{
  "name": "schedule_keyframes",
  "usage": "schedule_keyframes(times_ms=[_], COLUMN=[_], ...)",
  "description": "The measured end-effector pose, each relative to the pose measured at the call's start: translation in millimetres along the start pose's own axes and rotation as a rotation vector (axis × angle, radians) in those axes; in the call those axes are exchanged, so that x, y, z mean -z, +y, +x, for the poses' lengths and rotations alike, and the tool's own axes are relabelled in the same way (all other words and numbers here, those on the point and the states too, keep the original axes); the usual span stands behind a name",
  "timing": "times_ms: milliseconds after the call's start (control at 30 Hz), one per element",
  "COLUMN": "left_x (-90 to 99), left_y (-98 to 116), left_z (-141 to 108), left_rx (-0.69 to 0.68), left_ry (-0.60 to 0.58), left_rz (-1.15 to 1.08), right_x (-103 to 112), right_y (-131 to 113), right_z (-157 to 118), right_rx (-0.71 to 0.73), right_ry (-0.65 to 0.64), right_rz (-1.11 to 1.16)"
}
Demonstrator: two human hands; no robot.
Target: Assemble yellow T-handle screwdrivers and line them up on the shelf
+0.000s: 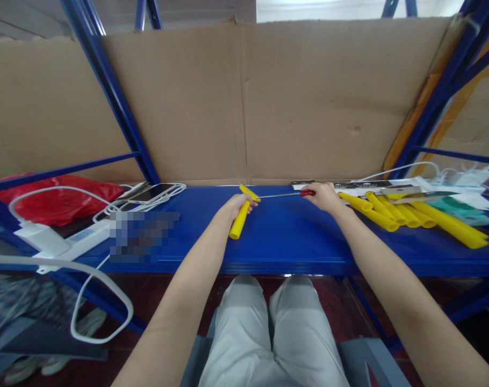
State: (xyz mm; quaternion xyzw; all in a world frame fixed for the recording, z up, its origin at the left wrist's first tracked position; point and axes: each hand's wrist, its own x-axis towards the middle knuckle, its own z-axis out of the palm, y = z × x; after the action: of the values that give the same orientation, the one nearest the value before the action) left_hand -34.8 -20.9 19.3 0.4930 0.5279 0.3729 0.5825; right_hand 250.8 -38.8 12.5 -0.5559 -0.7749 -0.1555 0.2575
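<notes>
My left hand is wrapped round a yellow tube, whose near end slants down toward the table's front edge. At its far end, a short yellow piece angles off to the right; I cannot tell whether it is joined to the tube. My right hand grips the red handle of what looks like a screwdriver. Its thin metal shaft points left and reaches the yellow piece beside my left fingers. Whether the tip is inside or only touching is hidden.
Several yellow tubes lie on the blue table at right, with a knife-like blade over them. At left are a red plastic bag, a phone, white cables and a power strip. Cardboard stands behind.
</notes>
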Motion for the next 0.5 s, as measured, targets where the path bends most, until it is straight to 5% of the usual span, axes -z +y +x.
schedule_keyframes(times_ms=[500], left_x=[-4.4], left_y=[0.8], left_z=[-4.4], left_rx=[-0.035], left_ry=[0.051], left_rz=[0.1], right_x=[3.3], right_y=[-5.8], right_z=[0.9], right_rx=[0.06], right_ry=[-0.002], right_rz=[-0.084])
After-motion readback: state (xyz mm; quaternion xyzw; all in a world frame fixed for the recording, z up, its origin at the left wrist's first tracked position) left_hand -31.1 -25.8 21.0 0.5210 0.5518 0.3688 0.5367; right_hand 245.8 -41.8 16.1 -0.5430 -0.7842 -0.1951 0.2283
